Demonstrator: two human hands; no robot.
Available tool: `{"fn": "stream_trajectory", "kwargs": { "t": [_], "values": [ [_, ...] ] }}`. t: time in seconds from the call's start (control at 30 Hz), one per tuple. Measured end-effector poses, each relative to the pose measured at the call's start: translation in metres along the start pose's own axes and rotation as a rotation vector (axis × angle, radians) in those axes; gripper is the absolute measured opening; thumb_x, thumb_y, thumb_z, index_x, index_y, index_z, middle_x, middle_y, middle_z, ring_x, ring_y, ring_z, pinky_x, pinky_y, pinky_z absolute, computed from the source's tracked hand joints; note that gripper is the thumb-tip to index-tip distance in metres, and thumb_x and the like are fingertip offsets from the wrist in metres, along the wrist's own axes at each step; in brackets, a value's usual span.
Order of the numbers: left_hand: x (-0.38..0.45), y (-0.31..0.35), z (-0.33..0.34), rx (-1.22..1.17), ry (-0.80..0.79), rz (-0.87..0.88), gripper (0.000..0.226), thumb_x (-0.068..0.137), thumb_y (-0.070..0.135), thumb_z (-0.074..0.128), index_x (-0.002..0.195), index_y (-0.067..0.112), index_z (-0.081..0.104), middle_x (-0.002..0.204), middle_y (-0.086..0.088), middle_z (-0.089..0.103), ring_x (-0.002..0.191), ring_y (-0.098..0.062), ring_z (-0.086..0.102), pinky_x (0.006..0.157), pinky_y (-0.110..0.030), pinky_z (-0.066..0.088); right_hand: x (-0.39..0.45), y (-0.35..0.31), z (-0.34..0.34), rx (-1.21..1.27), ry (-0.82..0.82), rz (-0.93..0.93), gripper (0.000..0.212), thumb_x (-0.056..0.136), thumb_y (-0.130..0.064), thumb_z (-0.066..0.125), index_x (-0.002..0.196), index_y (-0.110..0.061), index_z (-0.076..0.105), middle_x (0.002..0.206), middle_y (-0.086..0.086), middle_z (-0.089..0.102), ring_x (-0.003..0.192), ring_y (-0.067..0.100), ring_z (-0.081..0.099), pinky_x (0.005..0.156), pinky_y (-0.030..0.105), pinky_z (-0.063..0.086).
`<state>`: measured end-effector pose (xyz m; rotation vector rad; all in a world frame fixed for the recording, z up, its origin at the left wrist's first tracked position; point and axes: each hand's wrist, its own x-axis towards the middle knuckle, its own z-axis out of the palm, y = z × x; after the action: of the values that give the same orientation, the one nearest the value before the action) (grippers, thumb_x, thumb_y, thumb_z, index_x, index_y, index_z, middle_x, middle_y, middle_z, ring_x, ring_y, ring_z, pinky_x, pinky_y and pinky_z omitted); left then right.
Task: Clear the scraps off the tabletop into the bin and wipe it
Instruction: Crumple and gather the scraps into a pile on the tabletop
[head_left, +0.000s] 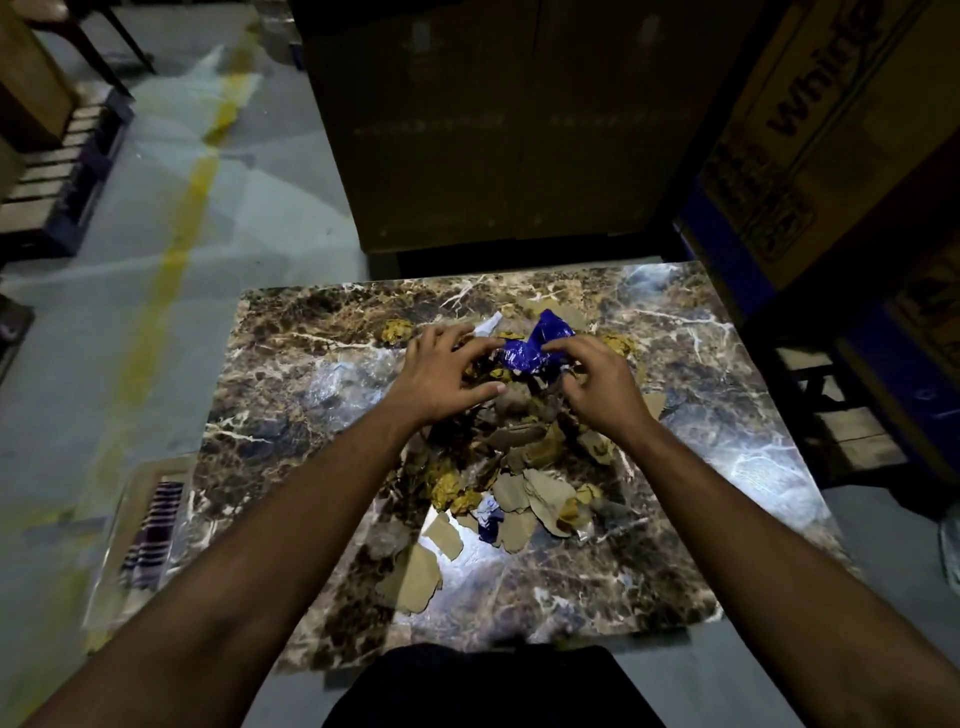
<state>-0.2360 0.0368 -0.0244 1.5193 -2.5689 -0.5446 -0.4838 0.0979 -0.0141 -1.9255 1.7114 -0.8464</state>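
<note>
Marbled counter (291, 415) is littered with scraps (519, 483); left hand (447, 376) and right hand (597, 384), fingers loosely curled, gather them; binning and wiping remain.

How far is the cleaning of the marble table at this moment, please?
Nothing looks done yet. Torn brown cardboard scraps, crumpled yellow paper balls and clear plastic film cover the marble-patterned tabletop. In hand: the left hand and right hand are gathering the pile round a crumpled blue foil wrapper. Left: binning everything and wiping, perhaps with the striped cloth beside the table.
</note>
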Motion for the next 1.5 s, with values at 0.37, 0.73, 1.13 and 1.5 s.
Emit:
{"fn": "stream_trajectory", "kwargs": {
  "t": [0.37, 0.73, 1.13, 1.5],
  "values": [
    [-0.123, -0.012, 0.029, -0.079, 0.179, -0.200, 0.094, 0.069, 0.082, 0.063, 0.148, 0.041, 0.035, 0.153, -0.005, 0.030, 0.137, -0.031, 0.029, 0.111, -0.061, 0.033, -0.086, 0.024, -0.001, -0.311, -0.366, 0.530, 0.096, 0.076, -0.079, 0.063, 0.154, -0.032, 0.029, 0.158, 0.015, 0.029, 0.144, 0.042, 0.029, 0.111, 0.060, 0.037],
    [-0.201, -0.017, 0.102, -0.089, -0.156, -0.457, 0.132, 0.053, 0.092, 0.067, 0.156, 0.047, -0.003, 0.161, -0.009, 0.001, 0.146, -0.038, 0.013, 0.114, -0.061, 0.022, -0.133, -0.025, 0.097, -0.258, -0.458, 0.642, 0.147, 0.044, -0.098, 0.064, 0.156, -0.041, -0.011, 0.167, 0.012, -0.013, 0.153, 0.043, -0.005, 0.114, 0.073, 0.012],
    [-0.149, -0.013, 0.101, -0.171, -0.180, -0.361, 0.144, 0.064, 0.051, 0.090, 0.157, 0.033, -0.019, 0.160, -0.013, 0.016, 0.146, -0.034, 0.022, 0.116, -0.047, 0.030, -0.128, -0.065, 0.139, -0.249, -0.433, 0.430, 0.126, 0.056, -0.086, 0.072, 0.152, -0.054, -0.004, 0.162, 0.009, 0.011, 0.144, 0.038, 0.016, 0.106, 0.067, 0.028],
    [-0.157, -0.005, 0.110, -0.523, 0.040, -0.409, 0.086, 0.080, 0.011, 0.072, 0.155, 0.028, 0.034, 0.140, -0.007, 0.049, 0.122, -0.024, 0.051, 0.092, -0.021, 0.037, -0.129, -0.077, 0.142, -0.168, -0.393, 0.371, 0.102, 0.081, -0.044, 0.078, 0.148, -0.064, 0.004, 0.145, 0.007, 0.034, 0.128, 0.030, 0.031, 0.100, 0.050, 0.037]
  ]
}}
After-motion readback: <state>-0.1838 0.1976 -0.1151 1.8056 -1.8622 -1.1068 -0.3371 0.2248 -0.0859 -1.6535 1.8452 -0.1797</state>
